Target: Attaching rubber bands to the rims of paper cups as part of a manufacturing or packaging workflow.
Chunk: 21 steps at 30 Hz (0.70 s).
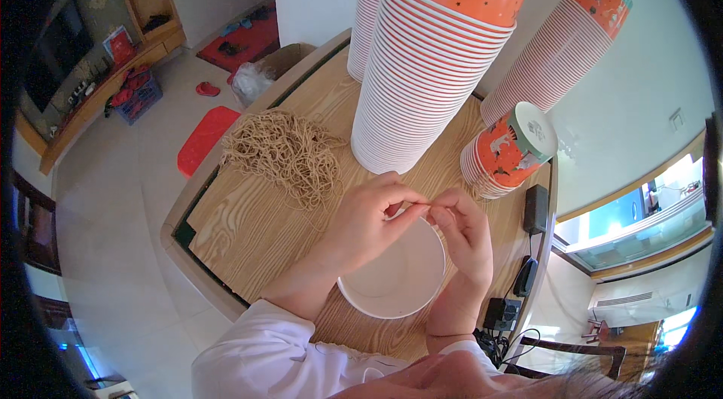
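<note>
My left hand (374, 212) and my right hand (465, 232) meet fingertip to fingertip over the far rim of a white round paper tub (392, 278). Thumb and forefinger of each are pinched together. What lies between them is too thin and small to make out. The tub stands upright on the wood-grain table, its pale inside facing up. Beyond my left hand lies a loose, tangled heap of tan twine (286, 154). A tall nested stack of paper tubs (422, 83), orange-printed on top with white rims, rises just past my hands.
At the right back stand a short upside-down tub stack (501, 150) and a taller leaning stack (561, 53). Black power adapters (501, 314) with cables line the table's right edge. A red stool (207, 139) and a cardboard box (286, 60) stand beyond the left edge.
</note>
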### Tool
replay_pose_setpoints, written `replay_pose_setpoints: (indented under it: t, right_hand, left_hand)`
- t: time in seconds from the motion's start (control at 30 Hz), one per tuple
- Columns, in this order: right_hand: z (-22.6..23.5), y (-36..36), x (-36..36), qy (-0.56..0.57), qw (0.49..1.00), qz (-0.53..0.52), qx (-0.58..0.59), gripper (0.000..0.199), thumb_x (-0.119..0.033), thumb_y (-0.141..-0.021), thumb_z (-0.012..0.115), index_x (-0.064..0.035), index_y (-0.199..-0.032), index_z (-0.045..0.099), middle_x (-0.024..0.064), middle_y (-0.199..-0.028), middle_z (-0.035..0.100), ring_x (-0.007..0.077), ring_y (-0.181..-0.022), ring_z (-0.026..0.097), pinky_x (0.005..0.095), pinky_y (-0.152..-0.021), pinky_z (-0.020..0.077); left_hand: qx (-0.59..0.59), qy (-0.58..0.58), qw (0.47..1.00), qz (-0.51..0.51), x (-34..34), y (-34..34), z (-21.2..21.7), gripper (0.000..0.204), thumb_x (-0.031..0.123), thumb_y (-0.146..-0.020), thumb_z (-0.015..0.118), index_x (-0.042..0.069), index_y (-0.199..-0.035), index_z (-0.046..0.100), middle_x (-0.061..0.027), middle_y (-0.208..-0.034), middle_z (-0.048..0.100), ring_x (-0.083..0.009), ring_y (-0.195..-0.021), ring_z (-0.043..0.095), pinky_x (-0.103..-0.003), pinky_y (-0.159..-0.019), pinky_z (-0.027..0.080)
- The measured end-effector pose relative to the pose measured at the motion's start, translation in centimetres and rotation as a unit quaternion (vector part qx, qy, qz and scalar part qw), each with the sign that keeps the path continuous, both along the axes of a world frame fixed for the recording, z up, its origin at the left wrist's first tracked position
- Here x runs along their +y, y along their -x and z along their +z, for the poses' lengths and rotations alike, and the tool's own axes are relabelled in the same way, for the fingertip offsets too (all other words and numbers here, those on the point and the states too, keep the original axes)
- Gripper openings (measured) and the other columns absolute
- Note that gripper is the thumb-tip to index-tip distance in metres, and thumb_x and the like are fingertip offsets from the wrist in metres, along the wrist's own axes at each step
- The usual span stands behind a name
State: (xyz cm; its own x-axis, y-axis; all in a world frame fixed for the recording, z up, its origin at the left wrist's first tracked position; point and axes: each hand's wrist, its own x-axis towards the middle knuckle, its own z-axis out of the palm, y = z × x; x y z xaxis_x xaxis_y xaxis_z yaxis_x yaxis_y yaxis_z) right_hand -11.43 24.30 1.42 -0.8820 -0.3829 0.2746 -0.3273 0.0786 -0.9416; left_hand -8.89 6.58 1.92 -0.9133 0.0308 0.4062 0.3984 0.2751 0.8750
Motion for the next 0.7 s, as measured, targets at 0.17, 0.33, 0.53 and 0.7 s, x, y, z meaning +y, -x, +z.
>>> replay_pose_setpoints:
  t: [0.17,0.33,0.53,0.7]
  right_hand:
    - [0.1,-0.2,0.2,-0.01,1.0,-0.003,0.013,0.004,-0.002,-0.087,0.061,0.0012,-0.089,0.059,0.0062,-0.081,0.058,0.0141,-0.078,0.055,0.0257,-0.071,0.0435]
    - [0.0,0.1,0.2,-0.015,0.999,-0.027,0.039,0.007,0.001,-0.084,0.064,0.0005,-0.09,0.061,0.0065,-0.082,0.06,0.0141,-0.08,0.056,0.0252,-0.073,0.0441]
    - [0.6,0.1,-0.1,-0.057,0.996,-0.032,0.062,0.013,-0.001,-0.081,0.067,0.0005,-0.092,0.062,0.008,-0.085,0.063,0.0172,-0.084,0.059,0.0282,-0.077,0.0462]
    - [-1.2,1.6,0.3,-0.297,0.933,-0.024,0.2,0.021,-0.013,-0.083,0.065,-0.0014,-0.1,0.063,0.0144,-0.094,0.065,0.0284,-0.091,0.063,0.0362,-0.081,0.0495]
  left_hand:
    - [0.008,-0.006,1.0,-0.003,0.1,0.0,0.3,0.011,0.012,-0.081,0.069,0.006,-0.089,0.069,-0.0058,-0.074,0.058,-0.0178,-0.059,0.056,-0.029,-0.053,0.045]
    - [0.007,-0.006,1.0,-0.004,0.0,0.2,0.0,0.011,0.012,-0.08,0.069,0.006,-0.089,0.069,-0.0057,-0.074,0.058,-0.0175,-0.058,0.055,-0.029,-0.053,0.045]
    - [0.017,0.021,1.0,0.001,-0.4,0.2,-0.1,0.01,0.012,-0.079,0.07,0.007,-0.087,0.068,-0.0049,-0.072,0.055,-0.0173,-0.058,0.054,-0.029,-0.053,0.045]
    - [0.019,0.054,0.997,0.046,-1.2,0.4,0.1,0.008,0.01,-0.077,0.069,0.007,-0.082,0.064,-0.004,-0.068,0.05,-0.018,-0.057,0.052,-0.032,-0.052,0.043]
